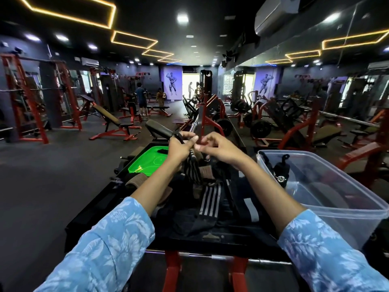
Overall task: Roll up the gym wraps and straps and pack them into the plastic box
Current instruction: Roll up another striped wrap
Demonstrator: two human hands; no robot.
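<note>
My left hand (181,146) grips the top end of a black wrap with grey stripes (192,168), which hangs down from it over the bench. My right hand (219,145) is raised beside it, fingers curled, its fingertips at the wrap's top end. Below lies a heap of wraps and straps (210,199), among them a black one with white stripes and brown ones at the left. The clear plastic box (341,209) stands at the right and holds a rolled black wrap (281,173).
The black bench pad (242,237) on its red frame carries everything. A green lid (145,163) lies at its far left with a small black item on it. Gym machines and benches fill the room; people stand far back.
</note>
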